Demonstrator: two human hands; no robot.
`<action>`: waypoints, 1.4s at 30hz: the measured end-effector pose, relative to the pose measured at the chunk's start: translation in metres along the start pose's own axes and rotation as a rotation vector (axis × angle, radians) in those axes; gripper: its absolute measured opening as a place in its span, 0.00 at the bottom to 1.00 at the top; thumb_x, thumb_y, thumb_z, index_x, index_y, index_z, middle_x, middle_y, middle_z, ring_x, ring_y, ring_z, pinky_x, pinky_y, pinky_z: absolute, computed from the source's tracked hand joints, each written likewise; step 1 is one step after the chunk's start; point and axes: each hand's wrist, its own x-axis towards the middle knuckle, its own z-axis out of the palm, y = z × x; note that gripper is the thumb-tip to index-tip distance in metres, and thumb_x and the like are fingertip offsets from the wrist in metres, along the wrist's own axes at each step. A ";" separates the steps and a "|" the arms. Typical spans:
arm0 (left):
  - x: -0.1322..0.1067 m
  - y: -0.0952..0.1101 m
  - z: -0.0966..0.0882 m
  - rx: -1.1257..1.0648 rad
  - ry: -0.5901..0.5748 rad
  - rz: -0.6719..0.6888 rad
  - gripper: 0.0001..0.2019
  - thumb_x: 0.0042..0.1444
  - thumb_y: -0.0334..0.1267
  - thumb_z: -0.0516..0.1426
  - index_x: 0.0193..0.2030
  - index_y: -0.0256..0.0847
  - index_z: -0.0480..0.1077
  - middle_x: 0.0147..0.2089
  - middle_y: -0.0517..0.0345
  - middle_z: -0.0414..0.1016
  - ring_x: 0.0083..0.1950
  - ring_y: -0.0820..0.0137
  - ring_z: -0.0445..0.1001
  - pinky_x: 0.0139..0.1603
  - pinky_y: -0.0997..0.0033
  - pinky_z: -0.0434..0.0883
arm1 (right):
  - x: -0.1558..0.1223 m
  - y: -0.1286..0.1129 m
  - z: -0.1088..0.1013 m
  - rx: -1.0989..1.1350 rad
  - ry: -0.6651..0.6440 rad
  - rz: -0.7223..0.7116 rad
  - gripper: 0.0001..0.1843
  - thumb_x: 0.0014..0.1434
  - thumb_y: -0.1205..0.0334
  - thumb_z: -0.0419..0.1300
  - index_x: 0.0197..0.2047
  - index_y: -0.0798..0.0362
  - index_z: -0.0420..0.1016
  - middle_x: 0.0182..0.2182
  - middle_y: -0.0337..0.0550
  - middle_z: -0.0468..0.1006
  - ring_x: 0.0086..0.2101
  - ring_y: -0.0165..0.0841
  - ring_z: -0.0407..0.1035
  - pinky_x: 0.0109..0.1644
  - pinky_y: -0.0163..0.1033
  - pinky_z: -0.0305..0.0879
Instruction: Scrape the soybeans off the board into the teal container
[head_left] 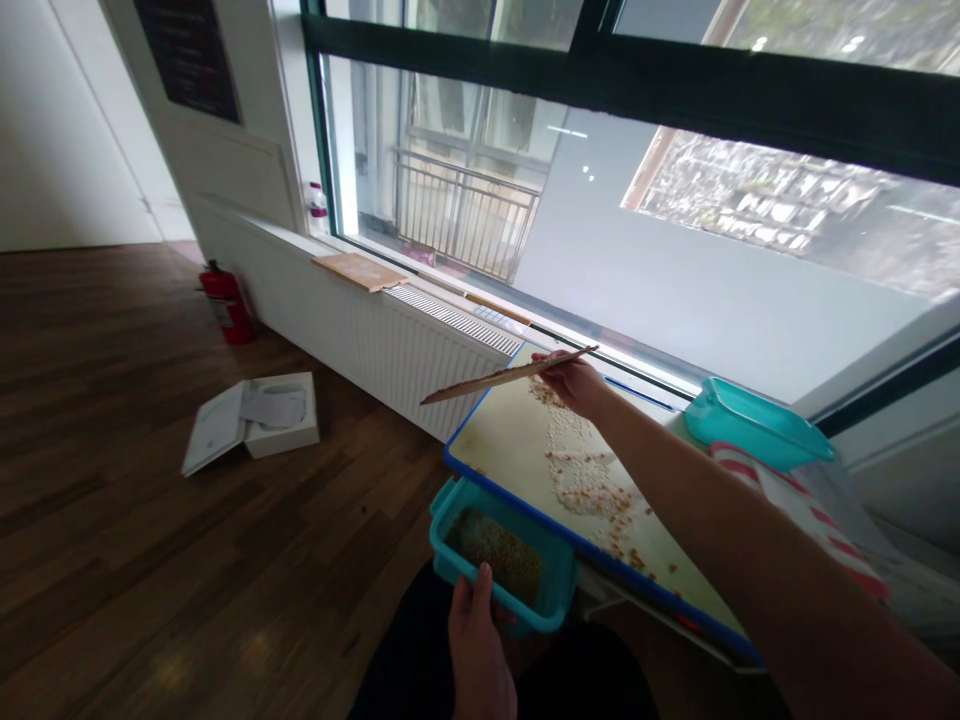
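Observation:
My right hand [571, 382] grips a thin brown board [502, 378], seen nearly edge-on and held above the table. Beneath it, a pale tabletop with a blue rim [510, 440] carries scattered white and orange-brown kernels or beans [589, 490]. My left hand [480, 635] is closed on the near rim of a turquoise plastic basket [559, 580], thumb over the edge and the other fingers mostly hidden below. Inside the basket lies a layer of small yellowish-brown grains [495, 550]. The basket sits at my lap, just below the table's near edge.
Another turquoise basket [765, 425] stands at the right by the window, beside a red-and-white striped bag [795, 510]. A blue pen [637, 392] lies near the sill. A radiator [420, 350], a fire extinguisher [226, 305] and an opened white box [281, 415] are to the left.

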 end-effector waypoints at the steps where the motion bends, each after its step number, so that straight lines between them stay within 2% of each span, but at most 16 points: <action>1: 0.002 0.001 -0.001 -0.005 0.006 0.011 0.17 0.39 0.45 0.65 0.30 0.39 0.65 0.21 0.67 0.61 0.21 0.79 0.58 0.20 0.77 0.59 | 0.000 0.005 0.004 -0.006 -0.018 0.011 0.08 0.38 0.74 0.57 0.23 0.52 0.65 0.34 0.40 0.76 0.44 0.33 0.68 0.47 0.38 0.65; 5: 0.005 0.011 -0.004 -0.049 0.021 0.058 0.17 0.37 0.44 0.66 0.27 0.39 0.63 0.19 0.69 0.58 0.19 0.79 0.57 0.19 0.78 0.57 | -0.001 0.025 0.014 -0.036 -0.082 0.028 0.04 0.40 0.68 0.58 0.21 0.51 0.65 0.32 0.39 0.76 0.43 0.34 0.68 0.45 0.38 0.64; 9: 0.005 0.021 -0.004 -0.072 0.035 0.096 0.16 0.39 0.42 0.65 0.25 0.39 0.62 0.18 0.69 0.57 0.18 0.80 0.56 0.18 0.78 0.56 | -0.003 0.038 0.013 -0.082 -0.187 0.046 0.02 0.39 0.65 0.59 0.22 0.51 0.68 0.30 0.40 0.76 0.40 0.34 0.69 0.46 0.39 0.63; 16: 0.002 0.026 -0.005 -0.070 0.038 0.122 0.14 0.41 0.41 0.64 0.26 0.39 0.63 0.18 0.69 0.57 0.18 0.80 0.56 0.18 0.78 0.56 | -0.012 0.037 0.000 -0.053 -0.272 0.069 0.03 0.42 0.62 0.59 0.22 0.51 0.69 0.27 0.41 0.74 0.39 0.35 0.69 0.48 0.40 0.62; 25: -0.010 0.018 -0.006 -0.015 0.023 0.091 0.12 0.43 0.40 0.63 0.27 0.38 0.64 0.19 0.68 0.57 0.18 0.80 0.56 0.18 0.78 0.57 | -0.023 0.026 -0.029 -0.134 -0.377 0.030 0.06 0.45 0.59 0.61 0.23 0.52 0.70 0.30 0.43 0.76 0.40 0.36 0.69 0.47 0.42 0.62; 33: -0.022 0.006 -0.002 0.030 -0.040 0.045 0.11 0.45 0.42 0.62 0.30 0.38 0.66 0.19 0.68 0.57 0.18 0.80 0.56 0.18 0.77 0.57 | -0.034 0.021 -0.058 -0.174 -0.398 0.024 0.15 0.39 0.51 0.68 0.24 0.53 0.71 0.29 0.44 0.76 0.43 0.39 0.69 0.45 0.41 0.63; 37: -0.027 -0.002 0.001 0.061 -0.055 0.042 0.11 0.46 0.41 0.61 0.30 0.39 0.65 0.20 0.68 0.58 0.19 0.79 0.57 0.18 0.77 0.57 | -0.040 0.021 -0.072 -0.183 -0.396 0.012 0.16 0.42 0.48 0.65 0.22 0.53 0.70 0.28 0.44 0.76 0.42 0.39 0.69 0.46 0.43 0.63; 42: -0.035 -0.013 0.005 0.100 -0.069 0.048 0.11 0.47 0.42 0.61 0.29 0.39 0.64 0.19 0.68 0.56 0.18 0.80 0.56 0.17 0.78 0.57 | -0.056 0.016 -0.093 -0.191 -0.372 0.006 0.18 0.38 0.48 0.68 0.24 0.52 0.71 0.29 0.43 0.76 0.41 0.39 0.69 0.46 0.43 0.63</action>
